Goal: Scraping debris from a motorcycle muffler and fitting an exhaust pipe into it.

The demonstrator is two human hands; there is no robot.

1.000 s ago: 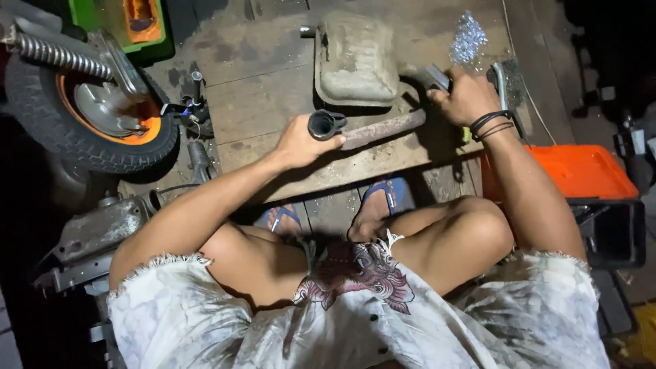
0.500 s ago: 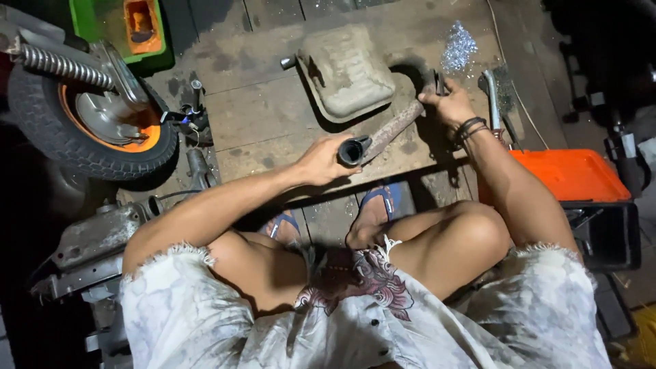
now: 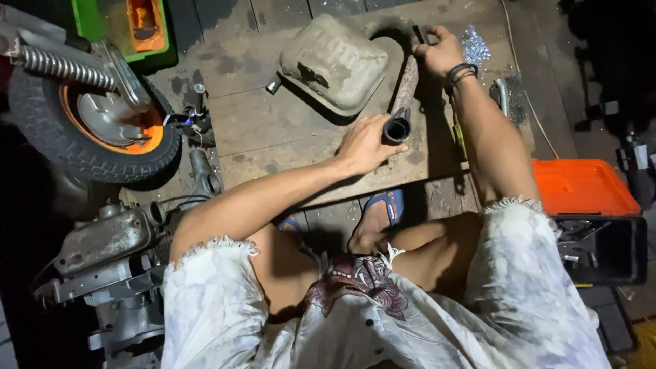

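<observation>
A rusty metal pipe (image 3: 404, 89) with a black open end lies across a wooden platform (image 3: 273, 130). My left hand (image 3: 365, 142) grips it at the near, black end. My right hand (image 3: 441, 51), with dark bands on the wrist, holds the far end, close to a small dark tool. A dirty grey metal tank (image 3: 335, 61) lies on the boards just left of the pipe, touching or nearly touching it.
A small wheel with an orange rim (image 3: 96, 123) and a spring stands at the left. A grey engine (image 3: 102, 253) sits at lower left. An orange toolbox lid (image 3: 581, 186) lies at the right. A green crate (image 3: 123, 24) is at the top left.
The pipe has swung from lying crosswise to pointing almost straight away from me. My right hand moved up and away with its far end; the left hand kept the near end.
</observation>
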